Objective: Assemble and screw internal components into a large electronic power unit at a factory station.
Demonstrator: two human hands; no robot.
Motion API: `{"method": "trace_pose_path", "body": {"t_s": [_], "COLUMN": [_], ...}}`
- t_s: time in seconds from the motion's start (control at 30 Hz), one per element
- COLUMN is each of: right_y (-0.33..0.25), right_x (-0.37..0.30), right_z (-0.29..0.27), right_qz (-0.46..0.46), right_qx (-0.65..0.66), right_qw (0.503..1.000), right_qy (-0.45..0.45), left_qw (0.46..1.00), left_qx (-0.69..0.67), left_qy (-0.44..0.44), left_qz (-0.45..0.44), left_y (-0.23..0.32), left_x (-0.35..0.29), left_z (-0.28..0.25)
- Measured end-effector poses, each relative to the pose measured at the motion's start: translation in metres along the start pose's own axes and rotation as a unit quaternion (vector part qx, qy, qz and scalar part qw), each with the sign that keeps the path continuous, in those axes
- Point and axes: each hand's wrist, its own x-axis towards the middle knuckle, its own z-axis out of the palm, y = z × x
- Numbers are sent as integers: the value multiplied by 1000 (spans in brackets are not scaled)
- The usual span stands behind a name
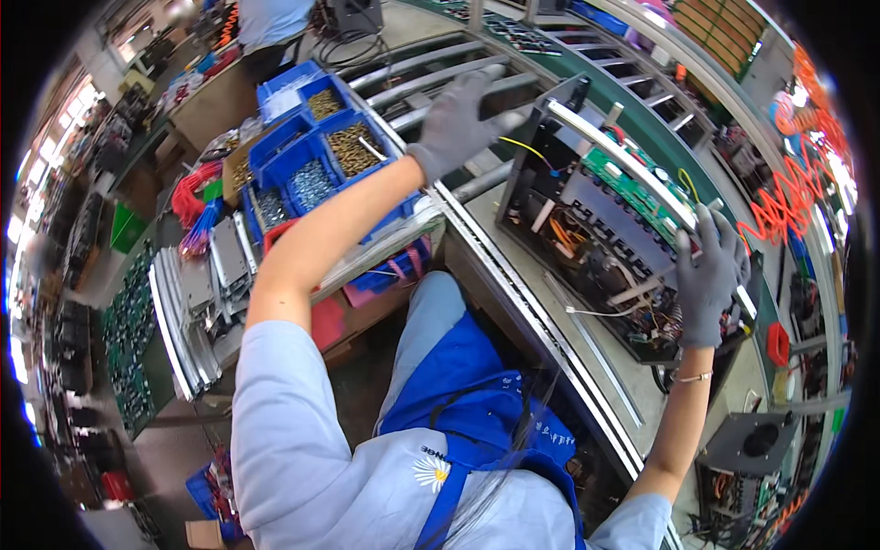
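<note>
My left hand (458, 126), in a grey glove, reaches over the metal rollers with its fingers spread and nothing in it. It is close to the left end of an open electronic unit (596, 229) with a dark housing, green circuit board (623, 188) and bundled wires. A long silver metal bar (610, 147) runs along the unit's far upper edge. My right hand (710, 275), gloved alike, curls around this bar near its right end, thumb on the near side. A yellow wire (524, 147) sticks out beside my left hand. A white cable tie (600, 313) trails from the unit's near side.
Blue bins (312, 183) of screws and small metal parts stand at the left, beside red wires (194, 194) and stacked metal strips (179, 321). A roller conveyor (422, 87) lies behind. Coiled orange air hoses (788, 202) hang at the right, above another unit (747, 449).
</note>
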Motion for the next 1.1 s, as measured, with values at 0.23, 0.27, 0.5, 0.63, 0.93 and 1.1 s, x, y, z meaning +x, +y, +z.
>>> {"method": "trace_pose_path", "body": {"t_s": [0.23, 0.27, 0.5, 0.63, 0.93, 1.1], "right_y": [-6, -1, -9, -1, -3, -9], "right_x": [5, 7, 15, 12, 35, 42], "right_z": [7, 12, 12, 17, -16, -15], "right_qz": [-39, -36, -188, -204, -19, -32], "right_qx": [-15, -44, 35, 6, 159, 157], "right_qw": [998, 998, 982, 979, 985, 981], "right_qy": [38, -22, 6, 21, -66, -113], "left_qw": [906, 895, 805, 782, 800, 818], "left_qx": [206, 237, 261, 265, 301, 261], "left_qy": [-313, -331, -486, -517, -479, -477], "left_qz": [-197, -186, -220, -226, -202, -186], "left_y": [-149, -168, -206, -222, -215, -229], "left_x": [-54, -62, -77, -67, -74, -81], "left_z": [-86, -78, -70, -57, -55, -69]}}
